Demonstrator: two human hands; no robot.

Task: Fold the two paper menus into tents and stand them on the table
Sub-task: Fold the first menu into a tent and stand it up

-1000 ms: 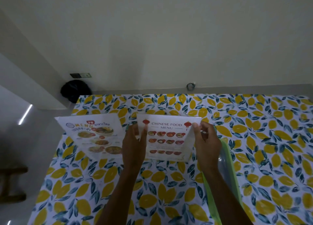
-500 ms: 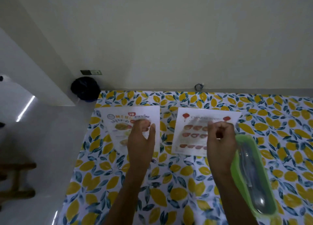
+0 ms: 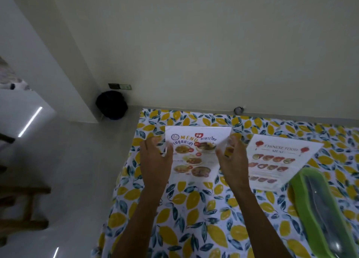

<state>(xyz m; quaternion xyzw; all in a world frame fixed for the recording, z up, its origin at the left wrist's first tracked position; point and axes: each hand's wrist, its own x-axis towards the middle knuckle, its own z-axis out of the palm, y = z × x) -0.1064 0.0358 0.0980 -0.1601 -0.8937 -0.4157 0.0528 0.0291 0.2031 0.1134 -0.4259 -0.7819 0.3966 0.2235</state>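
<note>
Change: both hands had shifted from separate menus onto the Thai menu [image 3: 196, 156] alone.
Left hand [image 3: 156, 160]: fingers curled round the sheet's 9 o'clock edge, grasping it.
Right hand [image 3: 234, 160]: pinched the 3 o'clock edge.
Thai menu text: "MENU" in orange, Thai script beneath.
Chinese menu [image 3: 281, 160]: flat on tablecloth [image 3: 204, 218], at 3 o'clock of hands, untouched; read "CHINESE FOOD MENU".
Green container [image 3: 318, 209]: at 4 o'clock.

Plain pale wall [image 3: 194, 43] ahead of me, glossy light floor [image 3: 68, 170] to my left with bright streaks of reflected light. Dark round bag [image 3: 111, 105] in the corner, wooden furniture [image 3: 23, 209] at far left.
</note>
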